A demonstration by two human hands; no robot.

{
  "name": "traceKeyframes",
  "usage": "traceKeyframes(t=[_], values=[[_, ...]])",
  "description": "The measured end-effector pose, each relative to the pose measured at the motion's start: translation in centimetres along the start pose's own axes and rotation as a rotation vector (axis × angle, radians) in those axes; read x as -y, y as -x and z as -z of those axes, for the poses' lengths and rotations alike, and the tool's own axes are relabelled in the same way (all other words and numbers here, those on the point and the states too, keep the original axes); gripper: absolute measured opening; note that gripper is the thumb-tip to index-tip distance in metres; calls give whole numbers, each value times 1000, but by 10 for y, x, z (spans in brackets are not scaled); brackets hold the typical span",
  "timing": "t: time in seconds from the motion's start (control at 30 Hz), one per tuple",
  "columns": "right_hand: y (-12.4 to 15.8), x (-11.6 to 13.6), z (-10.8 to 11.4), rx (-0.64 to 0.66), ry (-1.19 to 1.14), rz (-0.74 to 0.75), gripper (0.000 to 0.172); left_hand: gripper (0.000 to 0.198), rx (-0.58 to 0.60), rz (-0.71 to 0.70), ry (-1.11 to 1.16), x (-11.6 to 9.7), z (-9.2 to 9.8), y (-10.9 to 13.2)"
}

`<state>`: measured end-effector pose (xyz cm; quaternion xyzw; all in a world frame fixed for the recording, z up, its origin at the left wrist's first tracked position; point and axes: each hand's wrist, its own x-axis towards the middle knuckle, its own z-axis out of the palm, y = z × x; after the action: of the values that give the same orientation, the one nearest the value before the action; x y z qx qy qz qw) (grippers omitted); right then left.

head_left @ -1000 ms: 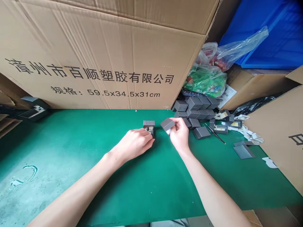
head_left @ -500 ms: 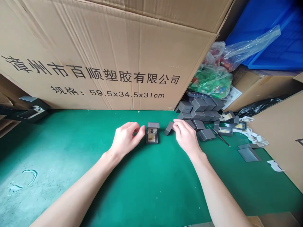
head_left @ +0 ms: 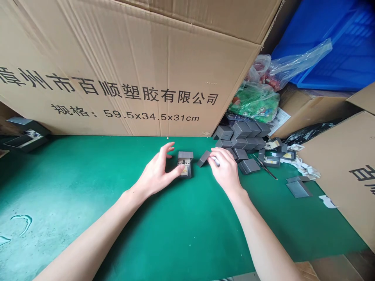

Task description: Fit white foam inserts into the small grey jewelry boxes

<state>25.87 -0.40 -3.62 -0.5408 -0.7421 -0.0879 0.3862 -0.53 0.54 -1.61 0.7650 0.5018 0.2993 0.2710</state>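
A small dark grey hinged box (head_left: 185, 164) stands on the green table with its lid raised, a pale yellowish insert showing inside. My left hand (head_left: 156, 169) is open at its left side, fingers spread, and the thumb tip reaches over the box's front part. To the right, a second grey box (head_left: 204, 158) sits tilted, its right end in the closed fingers of my right hand (head_left: 225, 166). Something white (head_left: 216, 160) shows between that thumb and fingers; the fingers partly hide it.
A pile of grey boxes (head_left: 246, 134) rises at the right, with tweezers (head_left: 266, 168) and white scraps (head_left: 306, 168) alongside. One grey box piece (head_left: 299, 187) lies farther right. A large carton (head_left: 131, 70) walls off the back. Water (head_left: 25, 224) wets the table at left.
My left hand has opened, its thumb moving right onto the open box. White now shows in my right hand's grasp. The whole view has shifted slightly.
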Motion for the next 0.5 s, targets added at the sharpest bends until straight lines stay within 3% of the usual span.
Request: traceKeyframes(t=[0.17,0.37,0.5], values=[[-4,9,2,-34,175,68,19,107,90,-107,-85,2,0,1],[-5,15,1,30,263,78,21,103,128,-153,-141,6,1,0],[-5,14,22,10,228,34,24,101,135,-149,-169,8,2,-1]])
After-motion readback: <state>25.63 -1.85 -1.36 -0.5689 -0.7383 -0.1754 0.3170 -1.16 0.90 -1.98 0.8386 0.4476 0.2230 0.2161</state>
